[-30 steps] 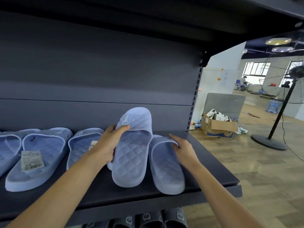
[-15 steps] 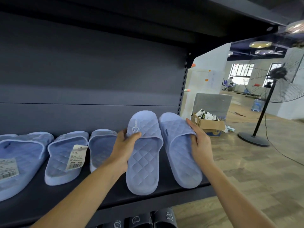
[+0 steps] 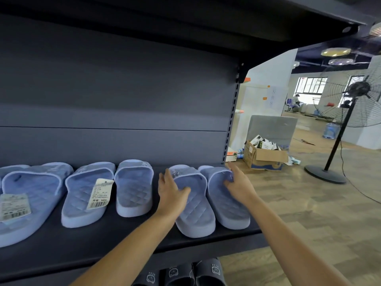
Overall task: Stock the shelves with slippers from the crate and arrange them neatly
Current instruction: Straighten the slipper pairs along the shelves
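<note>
Five pale blue slippers lie flat in a row on the dark shelf [image 3: 123, 244], toes toward the back panel. The end slipper [image 3: 226, 211] sits at the right end of the shelf, and the neighbouring slipper [image 3: 195, 215] lies just beside it, the sides touching or nearly so. The right hand [image 3: 239, 184] grips the strap of the end slipper, fingers curled over the top and thumb at the strap's opening. The left hand [image 3: 171, 195] rests on the neighbouring slipper with fingers held straight along the strap's left edge and thumb spread onto the footbed, clamped on nothing. To the left, set apart by a gap, lies a third slipper [image 3: 134, 188], then a slipper [image 3: 82, 203] carrying a paper tag [image 3: 100, 194], then a larger-looking slipper [image 3: 35, 195] with its own label [image 3: 14, 207] at the frame's left edge. Black slippers [image 3: 210, 271] show on the level below. Beyond the shelf end, on the wooden floor, stand an open cardboard box [image 3: 266, 157] and a pedestal fan [image 3: 358, 89].
</note>
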Action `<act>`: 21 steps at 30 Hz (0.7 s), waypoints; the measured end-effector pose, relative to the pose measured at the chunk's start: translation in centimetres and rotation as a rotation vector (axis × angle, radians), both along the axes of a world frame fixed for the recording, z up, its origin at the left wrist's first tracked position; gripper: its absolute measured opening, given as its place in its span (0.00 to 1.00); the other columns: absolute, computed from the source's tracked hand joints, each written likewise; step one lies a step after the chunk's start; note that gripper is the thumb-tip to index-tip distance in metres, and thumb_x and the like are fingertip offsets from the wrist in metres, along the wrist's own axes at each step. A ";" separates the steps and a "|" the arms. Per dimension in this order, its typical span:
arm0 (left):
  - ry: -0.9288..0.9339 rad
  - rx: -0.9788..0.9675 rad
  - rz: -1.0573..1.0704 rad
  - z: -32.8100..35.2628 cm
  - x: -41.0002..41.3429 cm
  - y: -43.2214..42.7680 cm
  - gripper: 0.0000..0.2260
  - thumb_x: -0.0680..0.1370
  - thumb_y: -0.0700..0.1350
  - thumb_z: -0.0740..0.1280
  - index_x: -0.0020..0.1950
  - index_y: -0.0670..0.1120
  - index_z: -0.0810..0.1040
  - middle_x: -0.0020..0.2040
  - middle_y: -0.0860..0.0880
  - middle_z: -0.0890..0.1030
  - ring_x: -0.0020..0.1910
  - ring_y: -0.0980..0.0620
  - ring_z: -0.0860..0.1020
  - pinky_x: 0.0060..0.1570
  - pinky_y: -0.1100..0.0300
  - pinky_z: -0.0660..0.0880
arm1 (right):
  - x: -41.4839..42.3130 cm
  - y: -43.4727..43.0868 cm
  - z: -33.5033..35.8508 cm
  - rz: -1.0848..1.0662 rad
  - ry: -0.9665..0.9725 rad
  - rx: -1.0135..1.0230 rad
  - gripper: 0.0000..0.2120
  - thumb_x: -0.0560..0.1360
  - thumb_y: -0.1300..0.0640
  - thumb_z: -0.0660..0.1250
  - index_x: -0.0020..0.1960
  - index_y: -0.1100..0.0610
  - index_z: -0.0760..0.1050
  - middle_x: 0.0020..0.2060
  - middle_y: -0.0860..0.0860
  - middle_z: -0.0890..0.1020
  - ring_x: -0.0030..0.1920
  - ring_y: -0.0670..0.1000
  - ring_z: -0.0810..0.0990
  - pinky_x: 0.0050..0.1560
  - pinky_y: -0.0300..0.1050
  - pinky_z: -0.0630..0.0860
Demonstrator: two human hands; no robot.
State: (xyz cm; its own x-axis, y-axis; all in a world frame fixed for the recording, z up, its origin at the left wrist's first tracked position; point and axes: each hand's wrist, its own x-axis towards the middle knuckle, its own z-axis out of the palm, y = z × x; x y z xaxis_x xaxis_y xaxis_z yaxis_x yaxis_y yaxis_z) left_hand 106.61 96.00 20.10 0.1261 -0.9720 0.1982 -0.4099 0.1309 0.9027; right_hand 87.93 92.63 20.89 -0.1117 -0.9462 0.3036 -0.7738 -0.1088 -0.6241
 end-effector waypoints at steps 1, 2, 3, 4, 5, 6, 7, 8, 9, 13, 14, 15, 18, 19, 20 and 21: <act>-0.121 -0.099 -0.035 -0.3 0.2 0.5 0.32 0.77 0.42 0.64 0.76 0.45 0.50 0.77 0.45 0.46 0.76 0.47 0.47 0.71 0.57 0.50 | 0.1 0.8 -0.2 0.017 -0.015 -0.018 0.28 0.77 0.63 0.60 0.75 0.57 0.55 0.70 0.57 0.66 0.68 0.57 0.67 0.60 0.43 0.65; -0.265 -0.196 -0.101 -0.5 0.5 1.2 0.32 0.76 0.48 0.64 0.76 0.48 0.52 0.77 0.47 0.45 0.76 0.49 0.44 0.72 0.58 0.47 | 0.2 1.8 -0.4 0.040 -0.016 -0.036 0.30 0.77 0.60 0.62 0.75 0.56 0.52 0.72 0.56 0.63 0.70 0.56 0.65 0.62 0.43 0.63; -0.412 -0.257 -0.198 -0.7 0.8 1.8 0.33 0.74 0.57 0.62 0.75 0.51 0.55 0.77 0.51 0.47 0.76 0.51 0.44 0.72 0.58 0.46 | 0.3 2.9 -0.7 0.076 0.000 -0.047 0.33 0.77 0.55 0.64 0.76 0.55 0.50 0.73 0.56 0.59 0.71 0.56 0.62 0.65 0.44 0.62; -0.545 -0.282 -0.312 -0.7 1.0 2.5 0.36 0.70 0.65 0.57 0.74 0.53 0.57 0.76 0.54 0.50 0.76 0.53 0.45 0.72 0.59 0.45 | 0.6 3.9 -1.0 0.109 0.035 -0.036 0.37 0.75 0.48 0.65 0.76 0.54 0.48 0.74 0.55 0.55 0.73 0.55 0.59 0.66 0.46 0.61; -0.652 -0.258 -0.412 -0.7 1.1 3.1 0.39 0.66 0.70 0.52 0.74 0.54 0.59 0.75 0.56 0.54 0.76 0.55 0.46 0.73 0.59 0.45 | 0.8 4.8 -1.3 0.135 0.085 -0.020 0.43 0.72 0.39 0.64 0.76 0.53 0.47 0.75 0.54 0.51 0.74 0.56 0.56 0.67 0.48 0.62; -0.738 -0.214 -0.481 -0.7 1.0 3.5 0.41 0.64 0.72 0.49 0.73 0.54 0.60 0.74 0.57 0.57 0.75 0.56 0.48 0.72 0.60 0.45 | 0.9 5.2 -1.6 0.146 0.142 0.007 0.47 0.68 0.33 0.62 0.76 0.52 0.45 0.76 0.54 0.47 0.75 0.56 0.54 0.68 0.50 0.63; -0.808 -0.189 -0.509 -0.8 0.9 3.6 0.42 0.63 0.73 0.47 0.73 0.54 0.60 0.73 0.57 0.59 0.75 0.57 0.50 0.72 0.62 0.43 | 0.9 5.4 -1.8 0.146 0.188 0.032 0.50 0.66 0.31 0.62 0.77 0.52 0.44 0.76 0.54 0.44 0.75 0.56 0.52 0.69 0.51 0.63; -0.865 -0.179 -0.511 -0.8 0.8 3.5 0.41 0.64 0.73 0.47 0.73 0.53 0.60 0.73 0.56 0.59 0.74 0.57 0.50 0.71 0.63 0.42 | 0.9 5.3 -1.8 0.140 0.207 0.058 0.49 0.68 0.34 0.64 0.77 0.53 0.42 0.76 0.54 0.41 0.75 0.57 0.50 0.69 0.51 0.62; -0.907 -0.165 -0.503 -0.8 0.7 3.3 0.38 0.68 0.72 0.49 0.73 0.53 0.58 0.75 0.55 0.57 0.75 0.58 0.48 0.70 0.63 0.40 | 0.9 5.1 -1.8 0.136 0.206 0.074 0.47 0.71 0.39 0.66 0.76 0.54 0.40 0.75 0.54 0.38 0.75 0.57 0.48 0.70 0.50 0.60; -0.957 -0.089 -0.505 -0.5 1.0 2.0 0.30 0.78 0.62 0.54 0.76 0.53 0.50 0.78 0.54 0.48 0.75 0.56 0.43 0.71 0.59 0.38 | 1.4 3.7 -1.5 0.141 0.185 0.079 0.44 0.74 0.45 0.65 0.76 0.54 0.38 0.75 0.54 0.36 0.76 0.57 0.45 0.71 0.50 0.57; -0.963 -0.082 -0.509 -0.4 1.2 1.5 0.30 0.78 0.62 0.54 0.77 0.53 0.50 0.78 0.54 0.48 0.76 0.56 0.43 0.71 0.58 0.39 | 1.7 3.4 -1.4 0.132 0.195 0.082 0.43 0.75 0.44 0.64 0.76 0.54 0.38 0.75 0.54 0.36 0.76 0.57 0.45 0.70 0.51 0.58; -0.966 -0.070 -0.513 -0.5 1.4 0.9 0.30 0.78 0.62 0.54 0.77 0.53 0.50 0.78 0.53 0.48 0.76 0.56 0.44 0.72 0.57 0.39 | 1.9 3.0 -1.4 0.123 0.207 0.087 0.42 0.75 0.44 0.63 0.76 0.53 0.38 0.75 0.55 0.36 0.76 0.57 0.46 0.70 0.52 0.58; -0.953 -0.046 -0.509 -0.2 1.7 -0.2 0.34 0.74 0.67 0.52 0.76 0.54 0.52 0.77 0.54 0.52 0.75 0.56 0.48 0.73 0.56 0.43 | 2.5 2.0 -1.1 0.127 0.218 0.099 0.41 0.76 0.44 0.62 0.76 0.54 0.38 0.75 0.55 0.36 0.76 0.56 0.46 0.70 0.54 0.59; -0.928 -0.038 -0.502 0.0 1.7 -0.4 0.33 0.74 0.67 0.52 0.76 0.54 0.54 0.76 0.54 0.54 0.75 0.56 0.50 0.73 0.56 0.45 | 2.7 1.7 -1.0 0.129 0.219 0.101 0.41 0.76 0.44 0.61 0.76 0.54 0.39 0.75 0.55 0.37 0.76 0.56 0.46 0.69 0.53 0.59; -0.896 -0.038 -0.492 0.2 1.6 -0.5 0.31 0.76 0.66 0.53 0.75 0.54 0.55 0.75 0.55 0.56 0.74 0.55 0.52 0.73 0.57 0.47 | 2.8 1.4 -0.9 0.127 0.220 0.104 0.40 0.77 0.44 0.61 0.76 0.54 0.39 0.75 0.55 0.37 0.76 0.56 0.46 0.69 0.53 0.59; -0.869 -0.044 -0.478 0.3 1.5 -0.6 0.27 0.78 0.63 0.53 0.74 0.53 0.57 0.74 0.55 0.59 0.73 0.54 0.55 0.72 0.58 0.49 | 3.0 1.1 -0.9 0.121 0.223 0.109 0.40 0.77 0.44 0.61 0.76 0.54 0.39 0.75 0.55 0.37 0.76 0.56 0.46 0.69 0.52 0.59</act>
State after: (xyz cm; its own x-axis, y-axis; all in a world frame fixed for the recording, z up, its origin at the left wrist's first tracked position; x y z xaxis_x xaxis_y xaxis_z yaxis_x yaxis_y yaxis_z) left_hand 108.12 95.41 20.40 -0.4834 -0.8723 0.0732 -0.8223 0.4812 0.3036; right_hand 90.90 93.76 19.96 0.0622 -0.9770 0.2039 -0.8789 -0.1504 -0.4526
